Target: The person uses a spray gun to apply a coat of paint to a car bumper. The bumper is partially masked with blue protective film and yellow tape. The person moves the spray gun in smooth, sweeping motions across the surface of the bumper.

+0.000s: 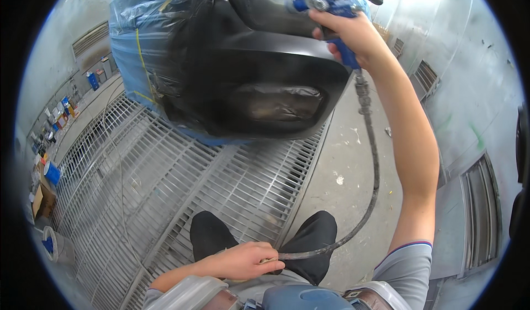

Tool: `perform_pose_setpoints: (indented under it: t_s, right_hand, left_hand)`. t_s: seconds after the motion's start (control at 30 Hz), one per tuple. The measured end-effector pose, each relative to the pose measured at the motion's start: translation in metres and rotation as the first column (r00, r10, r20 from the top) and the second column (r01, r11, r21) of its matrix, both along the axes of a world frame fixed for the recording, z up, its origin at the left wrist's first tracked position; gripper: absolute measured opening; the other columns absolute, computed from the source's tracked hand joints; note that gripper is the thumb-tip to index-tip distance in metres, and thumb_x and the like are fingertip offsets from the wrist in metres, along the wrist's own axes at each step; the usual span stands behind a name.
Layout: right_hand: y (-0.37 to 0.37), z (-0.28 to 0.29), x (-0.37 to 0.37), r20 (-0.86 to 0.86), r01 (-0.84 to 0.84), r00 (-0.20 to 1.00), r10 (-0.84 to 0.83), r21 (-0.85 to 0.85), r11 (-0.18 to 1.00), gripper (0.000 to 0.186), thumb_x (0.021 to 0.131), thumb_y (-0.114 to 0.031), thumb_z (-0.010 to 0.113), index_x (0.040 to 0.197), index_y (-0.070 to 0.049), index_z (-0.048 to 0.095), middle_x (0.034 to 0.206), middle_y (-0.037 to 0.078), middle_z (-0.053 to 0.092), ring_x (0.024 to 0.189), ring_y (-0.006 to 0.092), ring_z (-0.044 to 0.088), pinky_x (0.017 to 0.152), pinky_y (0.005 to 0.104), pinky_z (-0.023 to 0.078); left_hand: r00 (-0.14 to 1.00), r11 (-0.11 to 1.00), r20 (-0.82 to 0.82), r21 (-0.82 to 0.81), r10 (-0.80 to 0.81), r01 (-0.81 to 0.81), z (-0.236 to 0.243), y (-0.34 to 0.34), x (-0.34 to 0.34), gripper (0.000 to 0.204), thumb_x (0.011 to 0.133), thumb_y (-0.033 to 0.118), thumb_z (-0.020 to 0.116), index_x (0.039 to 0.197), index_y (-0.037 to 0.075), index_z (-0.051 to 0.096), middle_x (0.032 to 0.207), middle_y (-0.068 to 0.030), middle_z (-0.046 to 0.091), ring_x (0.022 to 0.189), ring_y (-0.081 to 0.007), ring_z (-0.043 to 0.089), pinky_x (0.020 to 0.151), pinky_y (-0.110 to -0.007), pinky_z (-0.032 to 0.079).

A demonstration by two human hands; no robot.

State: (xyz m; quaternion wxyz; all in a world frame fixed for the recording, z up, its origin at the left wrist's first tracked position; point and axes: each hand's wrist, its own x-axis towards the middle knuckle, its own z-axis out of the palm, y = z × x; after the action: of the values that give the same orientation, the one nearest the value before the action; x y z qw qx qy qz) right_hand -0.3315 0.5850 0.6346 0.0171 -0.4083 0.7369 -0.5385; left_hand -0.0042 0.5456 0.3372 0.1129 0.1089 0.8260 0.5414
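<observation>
Before the upper right of the curved, glossy black car bumper (pixel 270 61), your right hand (pixel 356 33) has its grip wrapped firmly around the handle of a blue-and-silver metal spray gun (pixel 324 4). On your side of the bumper, your left hand (pixel 251 258) curls its grip round the dark, flexible hose (pixel 375 166), which loops up right of the bumper to the gun. Crinkled blue plastic film (pixel 126 50) hangs left of the bumper.

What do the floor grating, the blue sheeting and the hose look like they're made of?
Floor grating: probably metal, dull grey, with thin rigid bars. Blue sheeting: likely thin plastic film, glossy and wrinkled. Hose: perhaps dark rubber, matte, bending smoothly.
</observation>
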Motion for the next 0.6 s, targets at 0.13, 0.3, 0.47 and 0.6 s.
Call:
perform_pose_setpoints:
  t_s: [0.13, 0.3, 0.47, 0.6]
  right_hand:
    - [-0.038, 0.006, 0.029, 0.033, -0.261, 0.965, 0.262, -0.031, 0.965, 0.03, 0.095, -0.033, 0.08, 0.108, -0.007, 0.073, 0.088, 0.007, 0.076, 0.054, 0.0082, 0.06, 0.046, 0.0219, 0.048]
    - [-0.029, -0.001, 0.023, 0.065, -0.148, 0.987, 0.147, 0.014, 0.989, 0.032, 0.096, -0.034, 0.079, 0.111, -0.006, 0.072, 0.088, 0.007, 0.075, 0.054, 0.008, 0.06, 0.044, 0.0217, 0.048]
    - [0.038, -0.003, -0.029, 0.071, 0.129, 0.988, -0.135, 0.086, 0.988, 0.036, 0.096, -0.036, 0.08, 0.11, -0.004, 0.071, 0.083, 0.005, 0.073, 0.052, 0.0069, 0.057, 0.043, 0.0224, 0.046]
    - [0.102, -0.002, -0.079, 0.074, 0.311, 0.945, -0.318, 0.098, 0.945, 0.03, 0.095, -0.033, 0.08, 0.101, -0.006, 0.07, 0.081, 0.006, 0.071, 0.051, 0.0093, 0.056, 0.042, 0.0263, 0.046]
  left_hand:
    - [1.0, 1.0, 0.017, 0.016, -0.014, 0.013, -0.005, -0.013, 0.014, 0.043, 0.108, 0.045, 0.06, 0.098, 0.004, 0.07, 0.094, -0.0119, 0.061, 0.088, -0.032, 0.062, 0.078, -0.043, 0.05]
    - [1.0, 0.996, -0.01, 0.092, -0.011, 0.012, -0.005, -0.017, 0.021, 0.041, 0.108, 0.043, 0.061, 0.099, 0.005, 0.07, 0.093, -0.0112, 0.06, 0.087, -0.0312, 0.062, 0.076, -0.042, 0.05]
    - [1.0, 0.995, -0.02, 0.096, -0.017, 0.019, -0.007, -0.013, 0.015, 0.04, 0.108, 0.042, 0.062, 0.099, 0.004, 0.07, 0.094, -0.0117, 0.061, 0.086, -0.0315, 0.062, 0.076, -0.042, 0.05]
    - [0.999, 0.994, -0.051, 0.108, -0.003, 0.008, -0.001, -0.008, 0.004, 0.039, 0.108, 0.041, 0.062, 0.099, 0.004, 0.07, 0.097, -0.0126, 0.062, 0.086, -0.0319, 0.064, 0.078, -0.041, 0.051]
